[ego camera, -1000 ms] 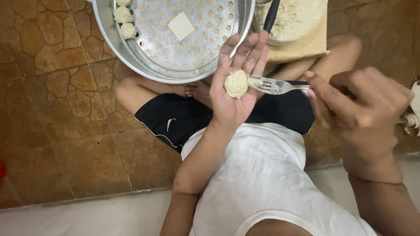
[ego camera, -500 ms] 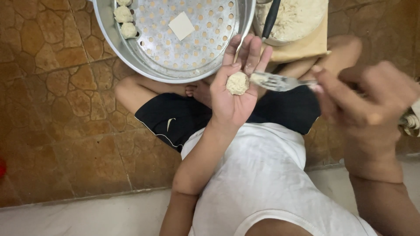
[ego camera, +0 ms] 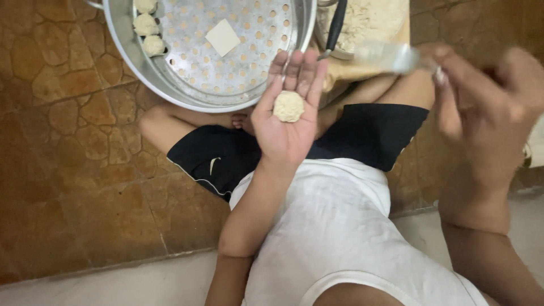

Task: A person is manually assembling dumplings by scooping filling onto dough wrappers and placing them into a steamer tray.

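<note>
The dough ball [ego camera: 288,106], pale and a little flattened, lies in the middle of the frame on your left hand [ego camera: 286,122]. That hand is held flat and palm up, its fingers [ego camera: 300,71] stretched out side by side toward the top of the frame, so the ball rests loose on the palm with nothing closed over it.

Nearest to you, at the bottom of the frame, are your white shirt [ego camera: 334,226] and, above it, your black shorts [ego camera: 226,156]; you sit with knees spread on a brown stone-patterned floor [ego camera: 73,170].

Your right hand [ego camera: 487,113] is at the right edge of the frame and blurred. Its fingers are curled around the handle of a fork [ego camera: 388,56], which points left toward the upper middle of the frame, well clear of the ball. The fork's prongs are too smeared to make out.

Past your left fingertips, in the upper left of the frame, sits a round metal steamer tray [ego camera: 141,68] with a perforated base. Three more small dough balls [ego camera: 146,25] are lined up against its left wall, and a white square of paper [ego camera: 222,37] lies near its centre.

To the right of the tray, at the top edge, stands a bowl of pale flour mix [ego camera: 368,20], with a black-handled utensil [ego camera: 335,25] leaning at its left rim.
</note>
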